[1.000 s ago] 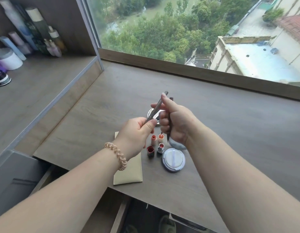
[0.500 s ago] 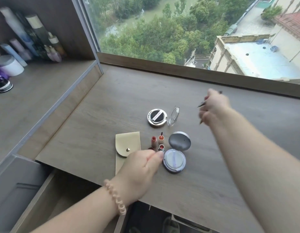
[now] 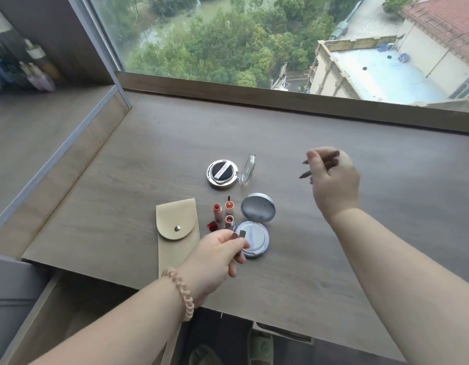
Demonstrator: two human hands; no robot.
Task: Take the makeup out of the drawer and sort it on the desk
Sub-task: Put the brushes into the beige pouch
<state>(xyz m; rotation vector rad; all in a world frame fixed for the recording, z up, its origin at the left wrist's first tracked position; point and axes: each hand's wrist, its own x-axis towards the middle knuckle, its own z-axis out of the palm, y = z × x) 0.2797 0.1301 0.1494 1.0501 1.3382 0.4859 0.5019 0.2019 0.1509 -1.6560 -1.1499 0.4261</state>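
My right hand (image 3: 334,180) hovers above the desk (image 3: 293,133), right of the makeup, closed on a few dark brown makeup pencils (image 3: 329,157) whose tips stick out to the left. My left hand (image 3: 215,256) is low over the front of the desk, pinching a short grey pencil (image 3: 241,237) just beside the open silver compact (image 3: 254,242). A round compact with a black puff (image 3: 222,173) lies open behind it. Several small lipsticks (image 3: 229,205) stand between the compacts and a beige snap pouch (image 3: 176,227). The open drawer (image 3: 70,312) is at the lower left.
A raised side shelf (image 3: 43,133) on the left carries bottles and tubes (image 3: 36,72) at the back. A low wooden sill (image 3: 280,98) under the window bounds the desk's far edge. Bare desk surface stretches to the right of my right hand.
My hands, together above the lipsticks a second ago, have separated. The right hand carried the dark pencils to the right. The left hand dropped back toward the front edge with the grey pencil.
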